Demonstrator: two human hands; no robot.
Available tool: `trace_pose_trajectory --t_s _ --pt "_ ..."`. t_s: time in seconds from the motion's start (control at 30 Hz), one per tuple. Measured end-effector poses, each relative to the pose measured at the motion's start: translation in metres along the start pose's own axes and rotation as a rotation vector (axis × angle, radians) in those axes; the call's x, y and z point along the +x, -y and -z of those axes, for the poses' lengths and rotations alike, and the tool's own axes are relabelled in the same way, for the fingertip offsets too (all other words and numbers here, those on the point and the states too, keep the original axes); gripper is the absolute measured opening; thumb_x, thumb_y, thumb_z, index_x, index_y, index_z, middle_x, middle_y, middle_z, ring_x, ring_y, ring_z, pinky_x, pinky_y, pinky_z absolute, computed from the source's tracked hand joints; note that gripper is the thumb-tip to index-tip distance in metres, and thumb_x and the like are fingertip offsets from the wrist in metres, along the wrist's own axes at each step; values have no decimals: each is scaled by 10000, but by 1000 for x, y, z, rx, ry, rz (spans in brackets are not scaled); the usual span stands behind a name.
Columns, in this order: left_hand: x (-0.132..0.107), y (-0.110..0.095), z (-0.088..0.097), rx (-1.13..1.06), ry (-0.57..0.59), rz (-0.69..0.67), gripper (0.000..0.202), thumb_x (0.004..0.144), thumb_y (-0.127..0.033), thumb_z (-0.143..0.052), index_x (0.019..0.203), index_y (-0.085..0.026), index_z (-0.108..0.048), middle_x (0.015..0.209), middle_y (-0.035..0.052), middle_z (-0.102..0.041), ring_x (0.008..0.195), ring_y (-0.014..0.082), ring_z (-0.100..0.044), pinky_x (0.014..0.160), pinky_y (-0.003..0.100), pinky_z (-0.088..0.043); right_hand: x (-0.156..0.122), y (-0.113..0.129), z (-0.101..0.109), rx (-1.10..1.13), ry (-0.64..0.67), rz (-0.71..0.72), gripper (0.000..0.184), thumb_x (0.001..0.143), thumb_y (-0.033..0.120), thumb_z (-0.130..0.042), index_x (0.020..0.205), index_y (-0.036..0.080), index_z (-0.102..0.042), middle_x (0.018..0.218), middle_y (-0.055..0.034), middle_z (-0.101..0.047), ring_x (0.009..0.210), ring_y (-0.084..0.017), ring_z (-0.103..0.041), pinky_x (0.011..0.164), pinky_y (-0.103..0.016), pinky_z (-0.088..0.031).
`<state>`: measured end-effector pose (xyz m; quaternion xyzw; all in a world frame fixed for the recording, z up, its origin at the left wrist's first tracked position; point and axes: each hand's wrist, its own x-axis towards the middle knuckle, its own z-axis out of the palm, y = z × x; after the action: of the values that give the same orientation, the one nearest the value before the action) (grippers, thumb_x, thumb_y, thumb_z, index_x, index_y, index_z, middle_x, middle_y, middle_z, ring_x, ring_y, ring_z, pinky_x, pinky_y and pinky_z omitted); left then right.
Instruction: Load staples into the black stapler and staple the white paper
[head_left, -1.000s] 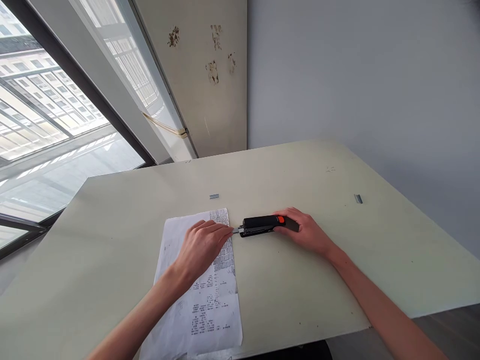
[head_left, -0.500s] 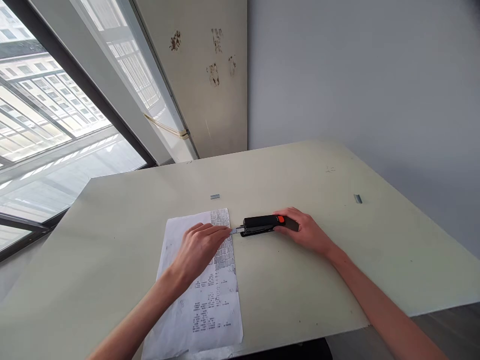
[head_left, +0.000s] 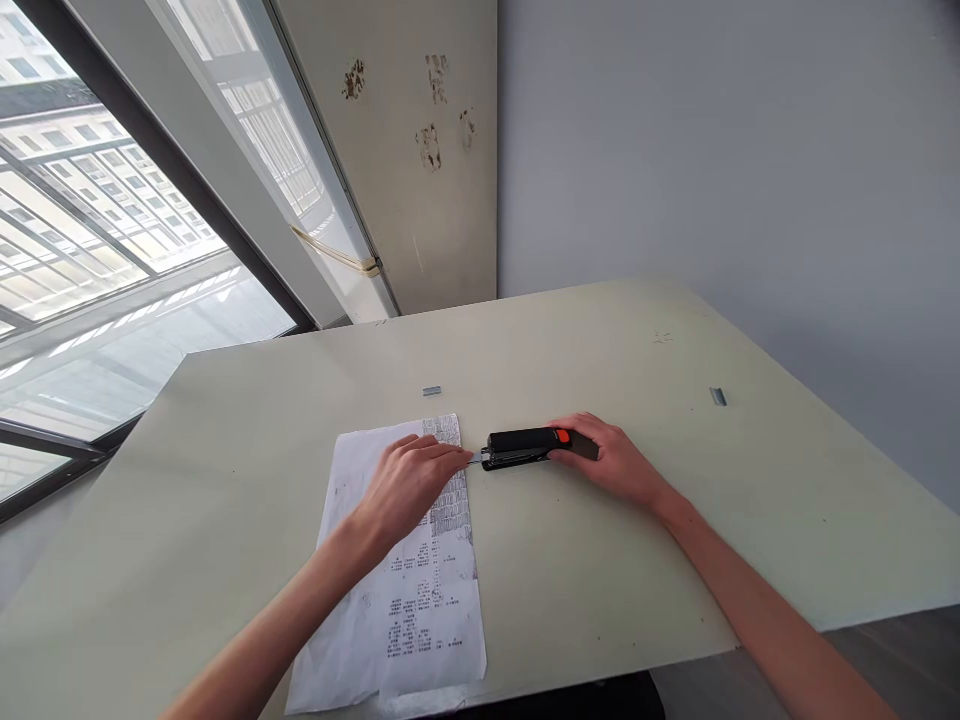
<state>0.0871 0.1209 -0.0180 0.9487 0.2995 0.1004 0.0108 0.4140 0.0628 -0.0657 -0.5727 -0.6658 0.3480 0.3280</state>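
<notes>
Head camera view: a pale tabletop (head_left: 600, 570) spreads across the scene, with a plain grey wall (head_left: 727, 150) beyond it on the far right. At the far left is a window (head_left: 97, 190), and between window and wall stands a tall cream panel (head_left: 450, 225) with brown blotches. Printed paper (head_left: 420, 625) lies on the near left of the tabletop, its long sides running from near to far, partly covered by the left arm.

The left hand (head_left: 409, 485) is above the paper; whether it rests there I cannot tell. The right hand (head_left: 611, 455) is closed around the right end of a stapler (head_left: 521, 446), thumb on the near side and fingers on the far side. The stapler lies just right of the paper, between the hands, its long axis running left to right. The left hand's grip sits just off its left end, fingertips together on a small metal piece (head_left: 477, 458) that sticks out there. So the right hand is the nearer, already touching the body.

The stapler is black, with an orange patch (head_left: 562, 436) beside the right fingers and a narrow gap along its near side. Farther off lie two small grey strips, one on the left (head_left: 432, 391), one on the right (head_left: 718, 396).
</notes>
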Motion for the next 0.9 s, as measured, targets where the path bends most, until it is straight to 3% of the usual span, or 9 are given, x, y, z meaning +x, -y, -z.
trace_pose_trajectory --t_s 0.4,0.57,0.73,0.9 --pt "4 -3 6 -62 54 36 301 1091 -231 -504 1090 -276 -801 1056 34 -829 930 248 -773 778 359 -565 0 0 0 9 4 -19 368 971 608 -636 1231 356 -700 1205 -41 -721 1139 -284 -648 1026 -470 -530" --pt "3 -4 1 -80 63 91 299 1112 -325 -492 1188 -257 -773 1124 35 -820 974 266 -781 818 394 -582 0 0 0 15 7 -17 346 973 587 -647 1226 357 -698 1195 -37 -716 1134 -278 -643 1014 -461 -531" --pt "-12 14 -2 -254 39 205 346 1078 -498 -548 1236 -276 -762 1161 25 -808 970 240 -777 821 368 -603 0 1 0 -2 -8 -15 357 960 592 -660 1219 349 -699 1169 -40 -721 1111 -279 -655 954 -436 -555" --pt "-12 33 0 -462 33 101 300 1063 -487 -584 1099 -300 -816 1054 1 -821 974 206 -754 852 322 -595 0 0 0 12 -3 3 348 974 586 -645 1225 351 -699 1190 -40 -723 1123 -275 -652 1011 -445 -536"
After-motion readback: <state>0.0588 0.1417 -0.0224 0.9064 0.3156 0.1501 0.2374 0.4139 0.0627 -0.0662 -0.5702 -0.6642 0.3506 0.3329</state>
